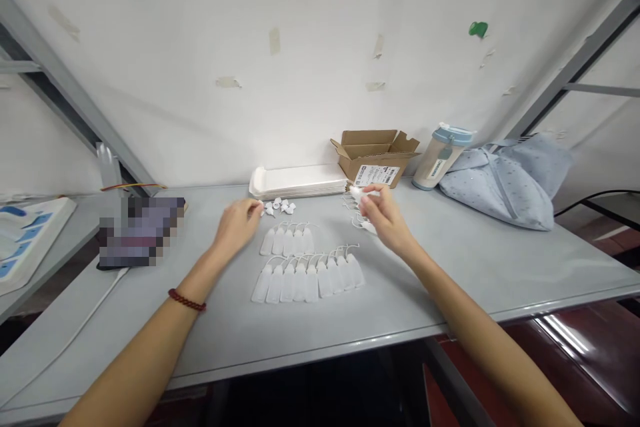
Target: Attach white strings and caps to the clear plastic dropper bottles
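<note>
My left hand (238, 224) is closed in a pinch at the left edge of a small pile of white pointed caps (283, 205); what its fingertips hold, if anything, is too small to make out. My right hand (384, 215) pinches a small white plastic bottle (357, 193), largely covered by the fingers. Beneath that hand lie more white pieces with thin curved stems (367, 227), partly hidden. Between my forearms, several translucent squeeze bottles with thin tails lie flat in two rows, a shorter back row (286, 241) and a longer front row (300, 283).
Against the wall lie a stack of white trays (300, 180) and an open cardboard box (373, 159). A tumbler (443, 155) and a light blue cloth bag (500, 183) stand at right. A blurred-out device (143, 232) with a white cable (95, 303) is at left.
</note>
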A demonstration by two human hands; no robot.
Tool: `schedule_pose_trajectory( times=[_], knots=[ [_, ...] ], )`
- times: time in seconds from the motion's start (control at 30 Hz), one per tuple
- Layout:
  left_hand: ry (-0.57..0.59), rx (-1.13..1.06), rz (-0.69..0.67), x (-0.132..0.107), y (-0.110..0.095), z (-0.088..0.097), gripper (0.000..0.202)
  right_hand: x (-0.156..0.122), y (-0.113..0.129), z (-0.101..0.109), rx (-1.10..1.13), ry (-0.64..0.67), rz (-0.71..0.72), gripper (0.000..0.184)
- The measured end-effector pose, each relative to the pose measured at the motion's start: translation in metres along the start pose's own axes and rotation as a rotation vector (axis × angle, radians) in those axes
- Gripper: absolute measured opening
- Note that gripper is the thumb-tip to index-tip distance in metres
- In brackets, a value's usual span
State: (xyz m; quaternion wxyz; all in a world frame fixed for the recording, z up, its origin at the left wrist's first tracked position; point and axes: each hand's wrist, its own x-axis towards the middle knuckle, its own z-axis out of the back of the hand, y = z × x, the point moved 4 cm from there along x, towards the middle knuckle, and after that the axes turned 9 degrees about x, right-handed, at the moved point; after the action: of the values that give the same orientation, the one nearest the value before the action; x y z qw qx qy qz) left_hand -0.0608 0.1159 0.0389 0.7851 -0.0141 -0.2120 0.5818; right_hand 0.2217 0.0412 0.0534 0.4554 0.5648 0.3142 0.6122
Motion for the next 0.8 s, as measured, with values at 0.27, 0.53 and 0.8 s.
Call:
schedule_pose_trajectory(
  times=[0.27,0.53,0.8],
  knots=[
    [0.095,0.236,-0.011,0.013,0.047,-0.014,0.044,0.027,-0.031,0.062,-0.501,-0.178,-0.106,0.02],
    [0.138,0.329,-0.023,0.008,0.04,-0.021,0.043,0.029,-0.054,0.074,-0.637,-0.094,-0.115,0.017],
    [0.145,0.339,-0.01,0.005,0.036,-0.02,0.036,0.031,-0.064,0.074,-0.66,-0.039,-0.034,0.022]
  ],
)
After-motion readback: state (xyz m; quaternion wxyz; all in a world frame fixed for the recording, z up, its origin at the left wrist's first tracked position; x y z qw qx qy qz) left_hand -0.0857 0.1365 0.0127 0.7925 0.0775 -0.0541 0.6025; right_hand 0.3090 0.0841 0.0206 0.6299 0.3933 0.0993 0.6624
